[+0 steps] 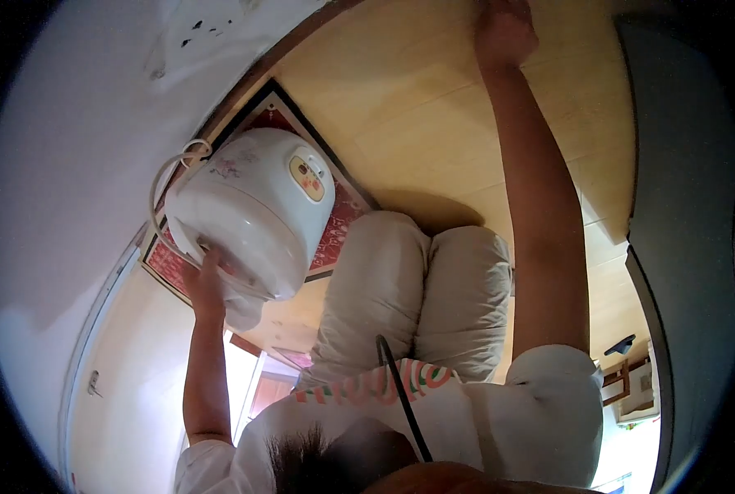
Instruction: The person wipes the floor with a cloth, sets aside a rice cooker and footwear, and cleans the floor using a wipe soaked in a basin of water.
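A white rice cooker (244,206) with a floral print and a yellowish control panel (307,174) lies tilted on a red patterned mat (347,221). My left hand (205,280) is against its lower left side, fingers bent over the surface. A white cloth (242,311) hangs by that hand and seems to be gripped in it; part of it is hidden. The white power cord (160,185) loops around the cooker's left side. My right arm stretches far forward over the wooden floor. My right hand (506,37) looks closed there, cut by the top edge; its fingertips are hidden.
My bent knees (421,280), in light trousers, are just right of the mat. A white wall (79,165) with chipped spots runs along the left. A dark grey panel (680,206) stands at the right. A wooden stool-like piece (631,383) is at the lower right.
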The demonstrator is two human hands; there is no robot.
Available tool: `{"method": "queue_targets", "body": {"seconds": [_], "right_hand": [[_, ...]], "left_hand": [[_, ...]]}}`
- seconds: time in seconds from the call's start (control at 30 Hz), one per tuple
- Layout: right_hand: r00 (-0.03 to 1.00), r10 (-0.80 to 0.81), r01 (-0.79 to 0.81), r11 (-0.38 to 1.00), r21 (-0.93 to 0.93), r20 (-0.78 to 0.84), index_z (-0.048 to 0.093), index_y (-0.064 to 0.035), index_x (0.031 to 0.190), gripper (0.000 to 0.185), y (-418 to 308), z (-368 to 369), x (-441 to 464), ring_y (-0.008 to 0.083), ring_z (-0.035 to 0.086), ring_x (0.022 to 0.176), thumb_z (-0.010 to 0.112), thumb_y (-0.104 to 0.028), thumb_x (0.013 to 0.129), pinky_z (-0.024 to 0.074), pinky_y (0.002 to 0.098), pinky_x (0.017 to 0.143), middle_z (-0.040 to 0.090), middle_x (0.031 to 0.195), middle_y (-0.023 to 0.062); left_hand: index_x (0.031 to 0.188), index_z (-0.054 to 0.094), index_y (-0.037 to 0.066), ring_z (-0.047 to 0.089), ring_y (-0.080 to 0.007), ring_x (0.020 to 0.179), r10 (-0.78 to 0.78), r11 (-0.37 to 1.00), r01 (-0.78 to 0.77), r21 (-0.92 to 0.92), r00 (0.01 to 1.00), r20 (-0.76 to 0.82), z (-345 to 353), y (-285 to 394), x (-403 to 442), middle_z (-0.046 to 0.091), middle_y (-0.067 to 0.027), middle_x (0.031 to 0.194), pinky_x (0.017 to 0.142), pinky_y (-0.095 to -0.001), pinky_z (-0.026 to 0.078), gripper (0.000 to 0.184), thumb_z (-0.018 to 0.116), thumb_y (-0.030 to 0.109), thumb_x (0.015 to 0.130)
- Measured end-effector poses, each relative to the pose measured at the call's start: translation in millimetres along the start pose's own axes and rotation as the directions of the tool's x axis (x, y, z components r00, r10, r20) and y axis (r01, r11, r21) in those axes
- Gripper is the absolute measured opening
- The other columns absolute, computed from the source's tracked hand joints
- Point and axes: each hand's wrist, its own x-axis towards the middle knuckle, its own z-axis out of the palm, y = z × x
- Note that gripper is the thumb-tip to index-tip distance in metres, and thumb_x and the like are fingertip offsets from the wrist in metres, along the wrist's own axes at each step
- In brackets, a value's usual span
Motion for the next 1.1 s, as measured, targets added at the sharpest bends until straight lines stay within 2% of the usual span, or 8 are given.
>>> {"method": "queue_targets", "body": {"seconds": [0.03, 0.13, 0.37, 0.57, 0.67, 0.87, 0.97, 1.1], "right_hand": [[0.994, -0.002, 0.0, 1.0, -0.019, -0.112, 0.064, -0.0067, 0.107, 0.027, -6, -4, 0, 0.0348, 0.055, 0.108, 0.05, -0.013, 0.085, 0.043, 0.0412, 0.094, 0.061, 0.115, 0.016], [0.93, -0.36, 0.357, 0.933, -0.046, -0.08, 0.061, -0.0178, 0.114, 0.034, -38, 30, -51, 0.0296, 0.051, 0.114, 0.054, -0.018, 0.081, 0.0411, 0.0462, 0.096, 0.054, 0.126, 0.0067], [0.561, -0.818, 0.827, 0.547, -0.128, 0.129, 0.06, -0.0267, 0.118, 0.04, -5, 55, -35, 0.0288, 0.046, 0.121, 0.056, -0.013, 0.081, 0.0405, 0.046, 0.099, 0.048, 0.135, -0.001], [0.791, -0.35, 0.472, 0.871, -0.138, 0.503, 0.047, -0.0081, 0.132, 0.046, 23, -33, 22, 0.0311, 0.039, 0.127, 0.048, -0.003, 0.086, 0.0309, 0.0375, 0.107, 0.046, 0.135, 0.0148], [0.748, -0.546, 0.399, 0.824, 0.401, 0.378, 0.045, -0.0073, 0.133, 0.046, 68, -57, 56, 0.0294, 0.043, 0.125, 0.046, -0.001, 0.087, 0.0339, 0.0361, 0.104, 0.048, 0.133, 0.014], [0.904, -0.28, 0.224, 0.954, 0.2, 0.323, 0.051, -0.0117, 0.126, 0.046, 128, -49, 128, 0.0269, 0.047, 0.121, 0.05, 0.002, 0.082, 0.0392, 0.0359, 0.1, 0.051, 0.131, 0.0096], [0.822, -0.401, 0.371, 0.916, 0.155, 0.405, 0.054, -0.0139, 0.123, 0.047, 136, -19, 110, 0.0257, 0.05, 0.119, 0.052, 0.003, 0.079, 0.0418, 0.0358, 0.097, 0.052, 0.13, 0.0075], [0.54, -0.629, 0.612, 0.749, 0.253, 0.559, 0.059, -0.0167, 0.118, 0.048, 126, -44, 30, 0.024, 0.053, 0.116, 0.055, 0.005, 0.075, 0.0453, 0.0357, 0.094, 0.054, 0.128, 0.0046]], "left_hand": [[0.086, 0.056, 0.003, 0.054, -0.0144, 0.062, 0.006, 1.0, -0.006, 0.028, 1.0, 0.012, 0, 0, 1, 0.056, -0.0036, 0.065, 0.059, -0.0285, 0.042, 0.013, 0.057, 0.014, 0.079], [0.084, 0.056, 0.002, 0.054, -0.0144, 0.061, 0.024, 0.998, -0.026, 0.054, 0.999, 0.046, 1, 3, 2, 0.056, -0.0032, 0.065, 0.059, -0.0285, 0.042, 0.013, 0.057, 0.014, 0.079], [0.085, 0.053, 0.002, 0.051, -0.013, 0.06, 0.056, 0.998, -0.056, 0.001, 0.998, 0.016, 10, 13, -6, 0.053, -0.0024, 0.066, 0.059, -0.0271, 0.042, 0.011, 0.056, 0.012, 0.08], [0.095, 0.051, 0.003, 0.05, -0.0123, 0.063, 0.017, 1.0, -0.017, 0.005, 0.999, 0.033, 5, 6, -1, 0.052, -0.0033, 0.077, 0.059, -0.0272, 0.043, 0.016, 0.055, 0.012, 0.083], [0.094, 0.05, 0.003, 0.05, -0.0129, 0.062, 0.047, 0.999, -0.048, 0.019, 0.999, 0.022, 7, 8, -4, 0.052, -0.0033, 0.076, 0.059, -0.0276, 0.042, 0.017, 0.055, 0.014, 0.083], [0.091, 0.05, 0.003, 0.05, -0.0133, 0.061, 0.041, 0.998, -0.044, 0.053, 0.998, 0.05, 4, 4, 1, 0.052, -0.0035, 0.073, 0.059, -0.0274, 0.042, 0.015, 0.054, 0.014, 0.082], [0.101, 0.049, 0.004, 0.05, -0.0119, 0.063, 0.031, 0.999, -0.034, 0.033, 0.996, 0.078, -6, -9, 8, 0.052, -0.0023, 0.078, 0.055, -0.0257, 0.043, 0.022, 0.056, 0.015, 0.083], [0.11, 0.048, 0.005, 0.052, -0.0128, 0.066, 0.024, 0.999, -0.031, 0.043, 0.985, 0.169, -14, -14, 16, 0.052, -0.0028, 0.084, 0.055, -0.0257, 0.045, 0.031, 0.059, 0.017, 0.084]]}}
